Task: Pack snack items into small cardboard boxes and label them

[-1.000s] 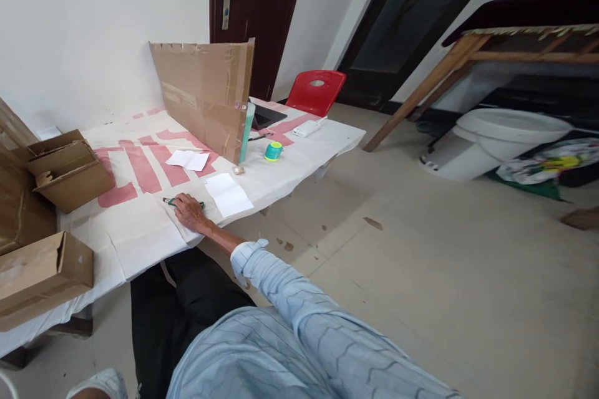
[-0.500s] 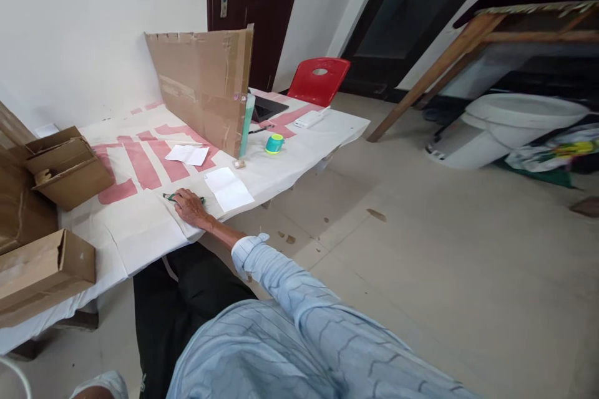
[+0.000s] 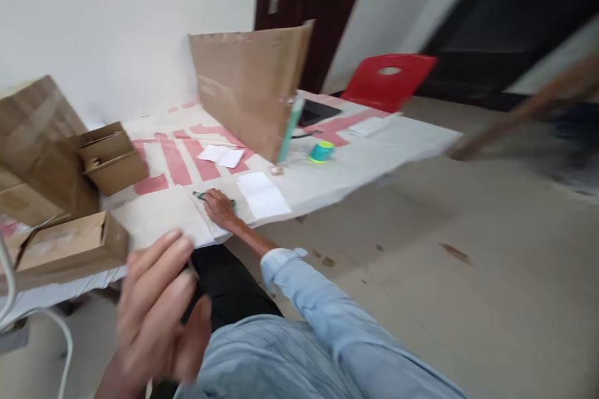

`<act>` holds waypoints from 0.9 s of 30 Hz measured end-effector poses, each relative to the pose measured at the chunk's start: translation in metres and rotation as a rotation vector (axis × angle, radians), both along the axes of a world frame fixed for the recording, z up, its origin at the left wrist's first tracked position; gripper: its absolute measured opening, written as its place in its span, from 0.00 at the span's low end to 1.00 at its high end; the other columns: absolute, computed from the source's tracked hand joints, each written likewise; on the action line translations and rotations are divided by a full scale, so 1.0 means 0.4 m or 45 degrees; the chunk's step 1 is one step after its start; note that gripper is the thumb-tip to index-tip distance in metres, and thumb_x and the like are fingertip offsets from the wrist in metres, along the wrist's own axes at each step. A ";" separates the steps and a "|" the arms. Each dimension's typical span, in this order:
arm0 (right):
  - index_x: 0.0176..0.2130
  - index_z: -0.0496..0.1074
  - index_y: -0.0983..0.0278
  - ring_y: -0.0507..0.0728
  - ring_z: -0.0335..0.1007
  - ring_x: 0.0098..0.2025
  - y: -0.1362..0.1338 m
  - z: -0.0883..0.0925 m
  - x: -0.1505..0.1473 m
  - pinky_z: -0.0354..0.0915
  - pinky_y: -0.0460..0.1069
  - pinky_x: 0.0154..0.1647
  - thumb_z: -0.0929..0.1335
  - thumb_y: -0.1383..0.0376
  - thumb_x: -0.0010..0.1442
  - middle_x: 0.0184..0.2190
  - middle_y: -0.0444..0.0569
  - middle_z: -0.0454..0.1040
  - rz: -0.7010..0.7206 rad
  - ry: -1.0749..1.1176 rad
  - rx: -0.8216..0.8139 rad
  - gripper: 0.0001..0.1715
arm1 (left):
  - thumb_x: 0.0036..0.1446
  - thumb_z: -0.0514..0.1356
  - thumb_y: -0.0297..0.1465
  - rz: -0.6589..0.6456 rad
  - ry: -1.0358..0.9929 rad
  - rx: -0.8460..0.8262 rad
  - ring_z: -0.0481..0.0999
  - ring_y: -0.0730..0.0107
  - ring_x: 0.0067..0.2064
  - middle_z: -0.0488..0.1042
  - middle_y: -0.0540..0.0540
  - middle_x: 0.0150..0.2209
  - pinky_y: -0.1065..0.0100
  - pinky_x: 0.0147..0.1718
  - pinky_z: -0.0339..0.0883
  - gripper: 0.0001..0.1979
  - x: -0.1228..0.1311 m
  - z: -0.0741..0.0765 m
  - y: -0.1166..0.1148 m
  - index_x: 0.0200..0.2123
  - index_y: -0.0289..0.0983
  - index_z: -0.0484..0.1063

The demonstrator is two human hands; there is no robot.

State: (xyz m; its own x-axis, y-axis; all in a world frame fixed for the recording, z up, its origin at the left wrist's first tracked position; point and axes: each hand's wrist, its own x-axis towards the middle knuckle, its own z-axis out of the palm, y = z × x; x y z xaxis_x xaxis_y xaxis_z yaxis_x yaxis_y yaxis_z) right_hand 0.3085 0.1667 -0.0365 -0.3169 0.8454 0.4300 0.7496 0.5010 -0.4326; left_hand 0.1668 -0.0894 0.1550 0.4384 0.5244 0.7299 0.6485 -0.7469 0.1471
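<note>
At the left, more of the cardboard boxes [image 3: 70, 243] is brought into view beside a white cable [image 3: 68, 343], the camera having been swung leftward. The left hand [image 3: 152, 318] is newly raised in front of the lens — its fingers are curled, but whether anything is gripped cannot be told through the blur. With that, two hands are shown where only one was seen half a second ago.

Further right, the right hand [image 3: 219, 207] is kept on the white table cover [image 3: 173, 212], laid over a slim green item [image 3: 199, 196] whose ends are left showing; how firmly it is clasped cannot be judged. The item is thus unmoved on the cover near the table's edge, just left of a white sheet [image 3: 264, 194]. Beyond, a turquoise-and-yellow container [image 3: 321, 151] is seen.

Large red block strokes [image 3: 174, 159] are printed on the cover, partly hidden by a folded paper [image 3: 224, 156]; no word can be made out — nor can any brand be read.
</note>
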 end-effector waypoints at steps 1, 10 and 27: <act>0.50 0.79 0.66 0.64 0.71 0.54 -0.006 -0.008 0.001 0.67 0.55 0.60 0.67 0.74 0.66 0.54 0.58 0.78 0.015 0.018 0.001 0.15 | 0.69 0.61 0.30 0.046 -0.009 0.052 0.73 0.48 0.68 0.75 0.39 0.65 0.41 0.60 0.75 0.34 0.000 -0.002 0.011 0.75 0.50 0.57; 0.51 0.79 0.62 0.66 0.72 0.55 0.015 -0.128 0.014 0.69 0.59 0.58 0.65 0.69 0.66 0.53 0.59 0.78 0.091 0.057 0.137 0.18 | 0.59 0.69 0.32 0.641 0.389 -0.523 0.54 0.38 0.79 0.59 0.32 0.77 0.37 0.68 0.62 0.44 -0.194 -0.063 0.131 0.75 0.44 0.57; 0.52 0.80 0.63 0.65 0.71 0.55 0.010 -0.079 0.004 0.67 0.58 0.57 0.64 0.70 0.66 0.54 0.58 0.79 0.058 0.022 0.082 0.19 | 0.43 0.71 0.31 0.903 0.873 -1.033 0.55 0.30 0.76 0.57 0.30 0.77 0.34 0.66 0.58 0.60 -0.551 0.002 0.235 0.78 0.44 0.48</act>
